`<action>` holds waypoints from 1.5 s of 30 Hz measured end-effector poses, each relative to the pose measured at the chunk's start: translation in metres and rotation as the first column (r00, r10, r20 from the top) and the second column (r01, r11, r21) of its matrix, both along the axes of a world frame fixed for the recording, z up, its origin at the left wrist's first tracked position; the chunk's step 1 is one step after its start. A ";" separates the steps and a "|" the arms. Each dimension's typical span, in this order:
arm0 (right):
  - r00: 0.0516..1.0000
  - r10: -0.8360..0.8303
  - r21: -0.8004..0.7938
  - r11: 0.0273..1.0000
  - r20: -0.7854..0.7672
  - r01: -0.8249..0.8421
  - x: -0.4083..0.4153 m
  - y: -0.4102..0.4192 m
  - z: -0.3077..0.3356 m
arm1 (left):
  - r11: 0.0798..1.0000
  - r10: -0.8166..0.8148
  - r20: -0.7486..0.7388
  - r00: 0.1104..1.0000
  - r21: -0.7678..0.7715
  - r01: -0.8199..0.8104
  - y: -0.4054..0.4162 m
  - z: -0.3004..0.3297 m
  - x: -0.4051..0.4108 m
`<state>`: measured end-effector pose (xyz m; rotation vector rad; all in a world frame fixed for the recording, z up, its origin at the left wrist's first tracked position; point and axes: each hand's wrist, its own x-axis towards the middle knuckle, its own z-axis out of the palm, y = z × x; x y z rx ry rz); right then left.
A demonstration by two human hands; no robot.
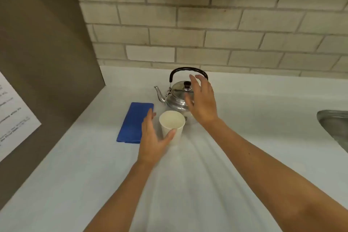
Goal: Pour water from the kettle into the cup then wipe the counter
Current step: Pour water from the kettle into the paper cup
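**Inspector A:** Left hand [153, 137]: fingers spread, thumb against the near wall of the white cup [172, 126], the other fingers standing off its left side. Not closed around it. Right hand [202, 100]: spread wide, hovering in front of the steel kettle [177, 96], nothing gripped.

**Inspector B:** Placement?

**A:** Cup upright, just right of the left palm. Kettle directly beyond the cup, spout pointing toward the left hand's side, black handle [185, 70] arched above the right fingertips. Folded blue cloth [134, 122] lies just left of the left hand, partly under its fingers.

**B:** Clearances?

**A:** White counter [188, 184] runs bare from both wrists back toward the person. A brown side panel [47, 62] bounds it left of the cloth; a brick wall [207, 34] closes it beyond the kettle. A sink rim [333, 124] sits well right of the right forearm.

**B:** Obstructions?

**A:** Right hand covers the kettle's right side. Sink cut off by the frame. Cup contents cannot be determined. Printed sheet [13, 118] on the panel is illegible.
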<state>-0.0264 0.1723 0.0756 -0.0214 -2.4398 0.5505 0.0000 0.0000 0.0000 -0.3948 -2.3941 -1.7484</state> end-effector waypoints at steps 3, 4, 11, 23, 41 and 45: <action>0.996 0.007 0.037 0.999 -0.084 -0.004 -0.019 0.000 0.012 | 0.999 -0.048 0.111 0.993 0.023 0.046 0.008 -0.009 0.004; 0.995 0.003 0.053 0.999 -0.100 0.003 -0.027 0.001 0.019 | 0.998 -0.059 0.134 0.989 0.023 0.057 0.011 -0.013 0.005; 0.986 0.031 0.191 0.979 0.164 -0.063 -0.076 0.025 0.052 | 0.999 -0.046 0.129 0.991 -0.004 0.047 0.021 -0.022 -0.003; 0.932 0.288 0.041 0.952 0.222 -0.304 -0.099 0.045 0.053 | 0.996 -0.032 0.122 0.992 -0.079 0.042 0.021 -0.029 -0.004; 0.981 0.159 0.261 0.948 0.108 -0.182 -0.005 0.053 0.133 | 0.997 -0.049 0.094 0.994 -0.060 0.054 0.019 -0.023 -0.001; 0.965 0.144 0.288 0.935 0.217 -0.204 0.022 0.047 0.149 | 0.997 -0.042 0.095 0.995 -0.060 0.048 0.019 -0.023 -0.001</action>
